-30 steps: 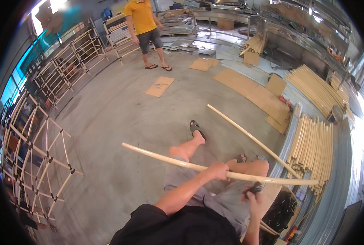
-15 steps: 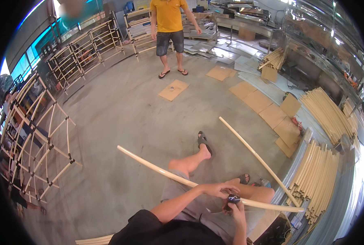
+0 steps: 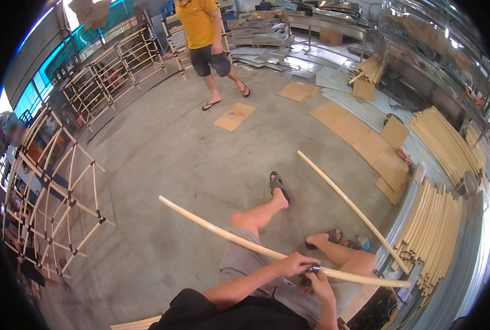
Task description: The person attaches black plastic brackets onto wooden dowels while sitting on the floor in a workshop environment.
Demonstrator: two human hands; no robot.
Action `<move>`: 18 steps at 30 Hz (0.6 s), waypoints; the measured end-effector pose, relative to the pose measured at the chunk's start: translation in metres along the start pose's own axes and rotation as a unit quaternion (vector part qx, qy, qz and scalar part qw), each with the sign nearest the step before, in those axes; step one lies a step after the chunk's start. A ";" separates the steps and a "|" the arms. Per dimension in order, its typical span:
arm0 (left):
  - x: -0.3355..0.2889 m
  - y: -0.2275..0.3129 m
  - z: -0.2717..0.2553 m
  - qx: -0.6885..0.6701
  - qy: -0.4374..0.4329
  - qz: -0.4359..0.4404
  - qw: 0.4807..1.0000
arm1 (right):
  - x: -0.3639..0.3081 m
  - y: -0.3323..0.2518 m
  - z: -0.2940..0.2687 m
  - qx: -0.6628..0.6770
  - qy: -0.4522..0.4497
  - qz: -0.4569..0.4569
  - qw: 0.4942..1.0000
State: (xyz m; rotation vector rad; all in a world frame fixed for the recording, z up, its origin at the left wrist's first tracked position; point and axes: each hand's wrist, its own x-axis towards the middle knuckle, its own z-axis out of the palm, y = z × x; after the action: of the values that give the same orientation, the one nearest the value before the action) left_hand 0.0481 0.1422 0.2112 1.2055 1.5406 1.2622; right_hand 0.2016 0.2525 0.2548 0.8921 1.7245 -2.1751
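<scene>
Clock times are from my hands, 12 straight ahead. Loads of bare concrete floor [image 3: 162, 148] around 10 to 11, so the long end of the pole I've got, a cream one [image 3: 212, 226], sticks out that way with space around it. The room ends at the jointed pole frame [image 3: 72, 201] between 9 and 10, well clear of the tip. At 11 there's a cardboard piece [image 3: 234, 117] with a co-worker in a yellow shirt [image 3: 196, 27] just past it, and cardboard sheets [image 3: 360, 144] line the floor edge at 1. The right side's way tighter: pole stack [image 3: 429, 234] at 2 to 3, and a loose second pole [image 3: 349, 206] slanting from 12 down to 3. My pole's short end points at 3, close to the stack; can't tell if they touch.

Grip-wise, the pole crosses over my thighs, right at both hands. Right grip [image 3: 317, 286] is curled closed around a small black fitting [image 3: 312, 269] at the pole. Left grip [image 3: 296, 265] is just beside it at 10, fingers bent over the fitting and pole; can't tell how tightly closed, or whether the fitting wraps the pole.
</scene>
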 end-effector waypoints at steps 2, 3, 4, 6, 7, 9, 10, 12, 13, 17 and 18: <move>-0.001 0.010 0.003 0.071 0.022 0.025 0.997 | -0.002 0.002 0.002 -0.007 0.036 -0.013 0.999; -0.001 0.008 0.004 0.081 0.032 0.037 0.996 | -0.003 0.007 0.004 -0.013 0.057 -0.027 0.998; -0.001 0.005 0.007 0.091 0.042 0.049 0.994 | -0.003 0.011 0.005 -0.020 0.078 -0.041 0.996; 0.000 0.006 0.010 0.110 0.062 0.069 0.990 | -0.011 0.015 0.008 -0.045 0.135 -0.069 0.987; 0.001 0.009 0.012 0.118 0.072 0.077 0.987 | -0.015 0.016 0.009 -0.057 0.165 -0.082 0.981; 0.004 0.015 0.014 0.150 0.081 0.077 0.982 | -0.016 0.023 0.009 -0.141 0.227 -0.147 0.952; 0.006 0.018 0.015 0.174 0.079 0.070 0.979 | -0.017 0.025 0.009 -0.182 0.257 -0.178 0.932; 0.009 0.019 0.018 0.208 0.082 0.069 0.972 | -0.021 0.023 0.009 -0.231 0.273 -0.183 0.916; 0.010 0.019 0.020 0.219 0.087 0.075 0.969 | -0.024 0.019 0.010 -0.255 0.280 -0.185 0.907; 0.012 0.010 0.024 0.245 0.103 0.075 0.961 | -0.033 0.006 0.019 -0.264 0.321 -0.191 0.889; 0.012 0.011 0.025 0.247 0.105 0.077 0.960 | -0.032 0.008 0.020 -0.252 0.336 -0.203 0.885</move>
State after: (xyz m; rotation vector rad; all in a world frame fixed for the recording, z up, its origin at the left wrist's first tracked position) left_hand 0.0709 0.1605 0.2167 1.5687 2.0327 1.1666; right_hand 0.2248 0.2253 0.2700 1.3124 2.8518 -1.5164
